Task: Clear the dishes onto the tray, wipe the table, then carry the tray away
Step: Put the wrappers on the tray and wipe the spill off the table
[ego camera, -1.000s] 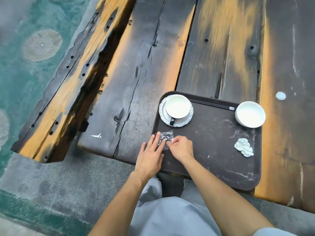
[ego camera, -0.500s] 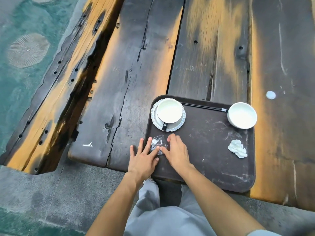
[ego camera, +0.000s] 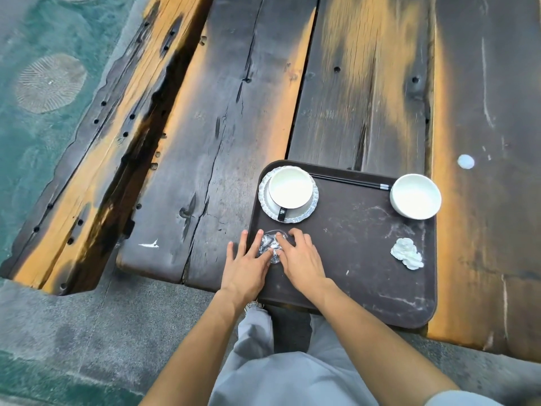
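Both hands are working a small clear plastic wrapper [ego camera: 270, 248] at the lower centre of the frame: the left hand [ego camera: 247, 266] is lying flat with fingers spread, pressing the wrapper's near edge, while the right hand [ego camera: 301, 260] is curling its fingertips onto the far side, neither closed into a fist. The wrapper is sitting at the left edge of the dark tray [ego camera: 366, 259]. Beyond the hands, a white cup on a saucer [ego camera: 289, 194] is standing in the tray's upper left corner, black chopsticks [ego camera: 351, 181] are lying along its far rim, a white bowl [ego camera: 415, 196] is occupying the upper right corner and a crumpled tissue [ego camera: 407, 253] is resting at right. The tray is overhanging the weathered wooden bench [ego camera: 234, 127]. Opening the wrapper cleanly probably calls for pinning it with one hand and peeling with the other, keeping the light tray from sliding. A small mark on the cup handle is too small to read; no other writing is showing
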`<control>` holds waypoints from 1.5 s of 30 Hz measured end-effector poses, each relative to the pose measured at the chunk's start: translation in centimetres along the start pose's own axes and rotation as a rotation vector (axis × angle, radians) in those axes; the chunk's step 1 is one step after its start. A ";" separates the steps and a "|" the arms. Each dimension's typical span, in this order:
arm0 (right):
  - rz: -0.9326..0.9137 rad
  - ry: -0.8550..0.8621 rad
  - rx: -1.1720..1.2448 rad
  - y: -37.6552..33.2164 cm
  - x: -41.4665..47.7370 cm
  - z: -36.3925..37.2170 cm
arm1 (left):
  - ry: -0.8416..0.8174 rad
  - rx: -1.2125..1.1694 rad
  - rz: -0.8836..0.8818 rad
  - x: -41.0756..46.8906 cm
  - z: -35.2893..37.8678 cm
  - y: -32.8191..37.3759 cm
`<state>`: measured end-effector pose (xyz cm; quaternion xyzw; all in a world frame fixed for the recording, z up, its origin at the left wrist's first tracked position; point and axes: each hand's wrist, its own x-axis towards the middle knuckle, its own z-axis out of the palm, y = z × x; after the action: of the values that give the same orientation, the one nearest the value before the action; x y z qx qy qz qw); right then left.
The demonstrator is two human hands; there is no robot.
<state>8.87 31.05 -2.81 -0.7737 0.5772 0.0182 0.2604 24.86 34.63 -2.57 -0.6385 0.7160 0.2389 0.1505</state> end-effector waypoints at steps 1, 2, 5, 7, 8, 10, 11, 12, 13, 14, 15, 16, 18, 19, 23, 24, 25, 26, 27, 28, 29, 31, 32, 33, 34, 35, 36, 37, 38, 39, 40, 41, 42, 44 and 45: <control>-0.005 -0.006 0.055 0.2 -0.2 -0.1 | 0.021 0.003 0.014 -0.1 -0.2 0.0; -0.013 -0.012 0.115 0.3 -0.4 -0.2 | 0.043 -0.004 0.022 -0.2 -0.4 -0.1; -0.043 -0.008 0.243 0.8 -1.1 -1.0 | 0.097 -0.053 0.040 -1.0 -1.4 0.9; -0.049 -0.005 0.284 1.1 -1.7 -1.6 | 0.131 -0.068 0.052 -1.5 -2.2 2.0; -0.049 -0.012 0.303 1.0 -1.6 -1.6 | 0.143 -0.075 0.050 -1.5 -2.5 2.1; -0.040 -0.018 0.340 0.8 -1.4 -2.0 | 0.165 -0.069 0.039 -1.4 -3.1 2.3; -0.036 -0.011 0.355 0.8 -1.4 -2.4 | 0.181 -0.061 0.033 -1.5 -3.5 2.5; -0.029 0.002 0.366 1.1 -1.7 -2.8 | 0.207 -0.050 0.036 -1.5 -3.9 3.1; -0.020 0.017 0.376 1.6 -2.0 -3.3 | 0.246 -0.038 0.047 -1.6 -4.2 3.8; -0.006 0.030 0.384 2.3 -2.4 -3.8 | 0.297 -0.024 0.064 -1.4 -4.5 4.6; 0.012 0.040 0.396 3.1 -2.8 -4.3 | 0.346 -0.004 0.076 -1.2 -4.7 5.3; 0.033 0.050 0.411 3.8 -3.2 -4.7 | 0.379 0.018 0.077 -0.9 -4.8 5.8; 0.083 0.096 0.444 5.9 -4.0 -5.7 | 0.396 0.050 0.081 -0.1 -5.2 7.4; 0.116 0.134 0.452 7.1 -4.5 -6.1 | 0.394 0.064 0.089 0.3 -5.3 8.2; 0.314 0.325 0.352 12.4 -6.3 -7.8 | 0.349 0.077 0.186 2.0 -5.3 11.8; 0.365 0.362 0.311 13.8 -6.8 -8.2 | 0.326 0.065 0.220 2.6 -5.0 12.8; 0.413 0.381 0.268 15.2 -7.2 -8.7 | 0.283 0.055 0.249 3.2 -4.8 13.9; 0.453 0.377 0.225 16.3 -7.6 -9.1 | 0.222 0.046 0.267 3.7 -4.5 14.8; 0.486 0.357 0.193 17.5 -7.9 -9.5 | 0.156 0.040 0.277 4.4 -4.1 15.9; 0.505 0.324 0.178 18.7 -8.1 -9.7 | 0.094 0.037 0.278 5.2 -3.7 17.0; 0.514 0.281 0.182 19.7 -8.3 -9.9 | 0.033 0.038 0.272 5.9 -3.3 18.0; 0.518 0.187 0.238 21.4 -8.4 -10.2 | -0.082 0.047 0.254 7.0 -2.7 19.6; 0.516 0.151 0.265 22.1 -8.3 -10.4 | -0.135 0.059 0.248 7.6 -2.5 20.3; 0.511 0.132 0.288 22.6 -8.3 -10.5 | -0.176 0.074 0.241 8.0 -2.2 20.8; 0.506 0.129 0.309 23.1 -8.2 -10.6 | -0.202 0.087 0.231 8.3 -1.9 21.2; 0.504 0.132 0.337 23.4 -8.2 -10.7 | -0.214 0.096 0.220 8.4 -1.7 21.5; 0.503 0.138 0.372 23.6 -8.1 -10.8 | -0.215 0.102 0.209 8.4 -1.5 21.5; 0.506 0.148 0.414 23.9 -8.0 -11.0 | -0.211 0.106 0.200 8.3 -1.4 21.6; 0.520 0.163 0.465 24.1 -8.0 -11.3 | -0.205 0.108 0.197 8.2 -1.4 21.6; 0.548 0.186 0.532 24.3 -8.1 -11.7 | -0.196 0.102 0.195 8.0 -1.4 21.6; 0.583 0.220 0.621 24.5 -8.1 -12.3 | -0.186 0.082 0.191 7.9 -1.6 21.6; 0.618 0.263 0.731 24.6 -8.3 -12.8 | -0.172 0.041 0.182 7.8 -1.8 21.5; 0.641 0.307 0.852 24.9 -8.4 -13.4 | -0.149 -0.023 0.162 7.8 -2.2 21.5; 0.642 0.358 1.076 25.6 -8.7 -14.9 | -0.075 -0.185 0.104 8.1 -3.4 21.5; 0.624 0.364 1.157 26.1 -8.8 -15.8 | -0.026 -0.252 0.081 8.5 -4.2 21.6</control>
<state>-21.88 26.96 3.79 -0.2979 0.7248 -0.3494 0.5136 2.77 26.76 -0.22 -0.6195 0.7036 0.3413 0.0685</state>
